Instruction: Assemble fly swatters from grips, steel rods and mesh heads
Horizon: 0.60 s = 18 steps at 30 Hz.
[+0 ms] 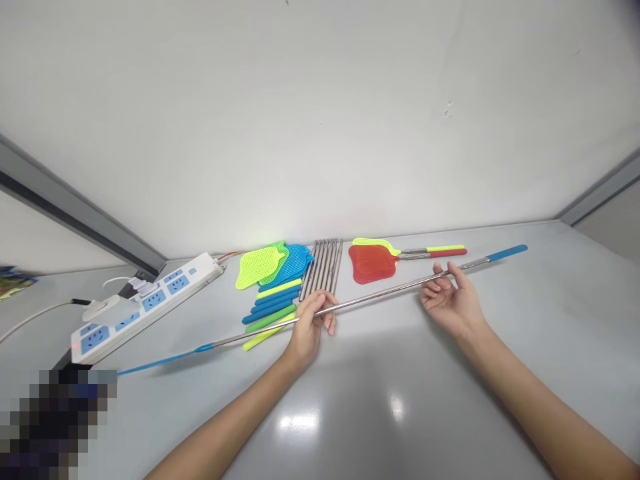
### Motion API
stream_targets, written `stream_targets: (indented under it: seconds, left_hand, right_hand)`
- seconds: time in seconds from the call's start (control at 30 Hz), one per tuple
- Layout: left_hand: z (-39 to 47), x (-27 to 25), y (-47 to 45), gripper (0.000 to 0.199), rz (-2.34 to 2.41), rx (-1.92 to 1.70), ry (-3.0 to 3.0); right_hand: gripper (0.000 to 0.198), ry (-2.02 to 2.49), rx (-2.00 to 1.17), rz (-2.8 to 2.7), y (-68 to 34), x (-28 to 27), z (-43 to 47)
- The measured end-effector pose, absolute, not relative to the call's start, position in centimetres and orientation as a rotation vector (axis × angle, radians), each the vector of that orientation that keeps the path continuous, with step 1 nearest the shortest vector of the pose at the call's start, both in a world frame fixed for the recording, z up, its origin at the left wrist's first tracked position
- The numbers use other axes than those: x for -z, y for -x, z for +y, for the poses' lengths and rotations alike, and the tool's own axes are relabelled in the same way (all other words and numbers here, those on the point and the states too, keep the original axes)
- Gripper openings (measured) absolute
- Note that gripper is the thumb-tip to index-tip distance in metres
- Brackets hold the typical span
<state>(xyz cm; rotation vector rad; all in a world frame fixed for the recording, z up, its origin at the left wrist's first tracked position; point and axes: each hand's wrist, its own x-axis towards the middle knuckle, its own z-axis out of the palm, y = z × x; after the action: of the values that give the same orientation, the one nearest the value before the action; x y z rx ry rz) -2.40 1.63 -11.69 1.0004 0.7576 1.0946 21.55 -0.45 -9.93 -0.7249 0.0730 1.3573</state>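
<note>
A telescopic fly swatter (380,293) with a blue grip and a long drawn-out metal rod stretches across both hands above the table. My left hand (311,325) pinches the rod near its middle. Toward the blue grip, my right hand (450,300) holds the rod between thumb and fingers, palm turned up. The swatter's blue end runs off to the lower left, where its tip is hidden by a pixelated patch. Behind the rod lie loose green and blue swatter heads (263,267), coloured grip sleeves (273,307) and a row of metal rods (323,263).
Two assembled swatters, one red (373,263) and one yellow (445,248), rest near the back wall. On the left, a white power strip (150,303) has plugs and cables in it. A grey panel wall (320,120) bounds the grey table (380,413) behind.
</note>
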Motion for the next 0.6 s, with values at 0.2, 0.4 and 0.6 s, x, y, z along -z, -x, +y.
stream_targets:
  seconds: [0.2,0.4,0.6]
  left_hand:
    - [1.7,11.9,2.6,0.033,0.728,-1.033,-0.973]
    - [1.7,12.1,2.5,0.040,0.781,-0.978,-0.985]
    - [1.6,12.4,2.6,0.042,0.769,-0.883,-1.165]
  right_hand:
    - [0.016,0.696,-1.225,0.080,-22.4,9.7,-0.5]
    - [0.012,0.676,-1.282,0.094,-21.5,10.1,-0.6]
    - [0.007,0.634,-1.449,0.149,-20.3,10.6,-0.8]
